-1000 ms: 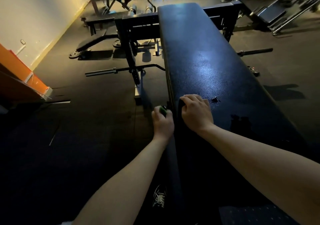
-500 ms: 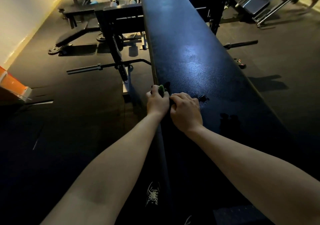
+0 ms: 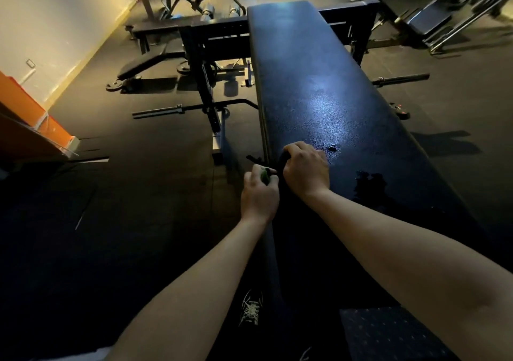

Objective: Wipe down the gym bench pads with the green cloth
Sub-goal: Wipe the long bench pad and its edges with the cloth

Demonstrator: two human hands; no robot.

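Observation:
A long black bench pad [image 3: 319, 88] runs away from me, with a glossy patch in its middle. My left hand [image 3: 258, 194] grips a bunched green cloth [image 3: 265, 176] just off the pad's left edge. My right hand [image 3: 305, 170] lies on the pad beside it, touching the left hand. Its fingers curl round a dark fold that seems to be the same cloth. A dark end of that fold sticks out to the left past the edge. Small wet marks [image 3: 331, 147] lie on the pad just right of my right hand.
A rack frame [image 3: 205, 63] and a barbell [image 3: 177, 108] stand on the floor left of the bench. Another bar [image 3: 399, 78] lies on the right. More benches and machines fill the back. An orange box [image 3: 33, 119] stands against the left wall. My shoe [image 3: 249, 309] is below the pad.
My left hand has moved in from beside the pad until it touches my right hand. A dark end of cloth now shows left of the pad edge.

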